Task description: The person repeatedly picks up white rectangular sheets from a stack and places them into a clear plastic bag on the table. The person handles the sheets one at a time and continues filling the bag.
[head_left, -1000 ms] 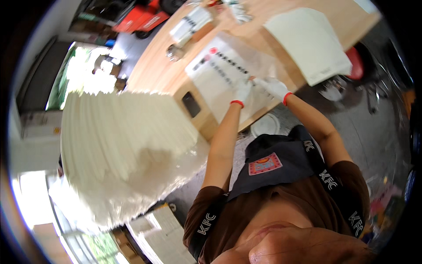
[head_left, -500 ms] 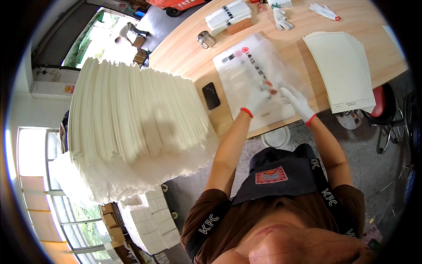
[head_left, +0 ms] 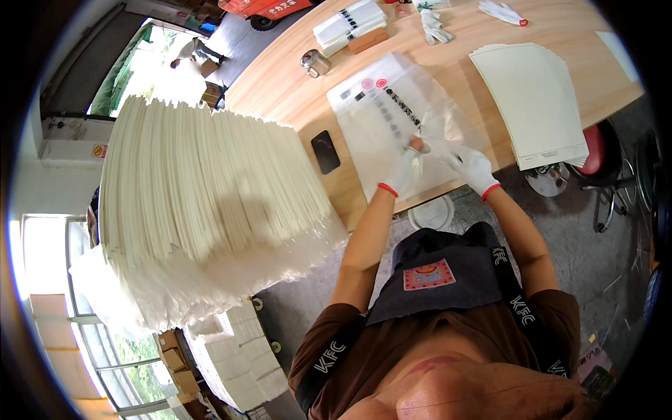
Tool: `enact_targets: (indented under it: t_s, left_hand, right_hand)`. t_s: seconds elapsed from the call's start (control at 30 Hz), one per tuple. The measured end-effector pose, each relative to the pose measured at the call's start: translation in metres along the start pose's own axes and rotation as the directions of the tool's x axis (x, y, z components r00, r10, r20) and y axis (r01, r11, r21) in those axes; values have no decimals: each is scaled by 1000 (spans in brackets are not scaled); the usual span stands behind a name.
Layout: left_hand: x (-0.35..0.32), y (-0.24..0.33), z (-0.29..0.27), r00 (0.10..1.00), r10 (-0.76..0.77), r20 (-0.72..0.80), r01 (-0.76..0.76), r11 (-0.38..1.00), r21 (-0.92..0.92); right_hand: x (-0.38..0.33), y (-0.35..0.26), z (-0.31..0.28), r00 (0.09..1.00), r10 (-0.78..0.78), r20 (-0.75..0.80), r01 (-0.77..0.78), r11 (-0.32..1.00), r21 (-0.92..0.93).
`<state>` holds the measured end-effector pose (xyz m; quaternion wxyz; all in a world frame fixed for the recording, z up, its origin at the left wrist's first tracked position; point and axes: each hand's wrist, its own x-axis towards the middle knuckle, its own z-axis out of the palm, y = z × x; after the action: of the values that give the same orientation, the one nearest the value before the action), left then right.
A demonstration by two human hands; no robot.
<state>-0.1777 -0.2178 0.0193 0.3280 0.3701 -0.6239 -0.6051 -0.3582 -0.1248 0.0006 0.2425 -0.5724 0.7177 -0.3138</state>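
Both my hands wear white gloves with red cuffs. My left hand [head_left: 404, 168] pinches the near part of a clear plastic bag [head_left: 392, 119] with dark print and red dots, which lies flat on the wooden table [head_left: 294, 84]. My right hand [head_left: 472, 168] grips the same bag's near edge a little to the right. A stack of cream paper sheets [head_left: 532, 101] lies on the table to the right of the bag. A black phone [head_left: 325, 152] rests to the left of the bag.
A very tall stack of white bags [head_left: 210, 203] rises at my left. At the table's far side are a small metal cup [head_left: 315, 63], white packs [head_left: 346, 28] and spare gloves [head_left: 434, 24]. A red stool [head_left: 591, 150] stands under the table's right end.
My view has swung, so the table sits higher and further right. Both hands have shifted from the bag's right upper area to its near edge.
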Motion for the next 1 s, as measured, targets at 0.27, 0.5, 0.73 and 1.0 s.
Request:
enact_targets:
  t_s: [0.27, 0.5, 0.73, 1.0]
  left_hand:
    - [7, 34, -13, 999, -32, -12, 28, 969, -245]
    - [-49, 103, 86, 867, 410, 283, -498, 708, 501]
    - [-89, 79, 93, 893, 150, 424, -425, 589, 688]
    - [-26, -29, 39, 991, 14, 136, -49, 965, 259]
  right_hand:
    - [-30, 17, -57, 941, 208, 268, -143, 959, -243]
    - [-25, -68, -18, 985, 156, -68, -131, 950, 282]
    - [-33, -43, 6, 993, -105, 58, 101, 992, 74]
    - [-81, 82, -91, 854, -368, -368, 54, 766, -641]
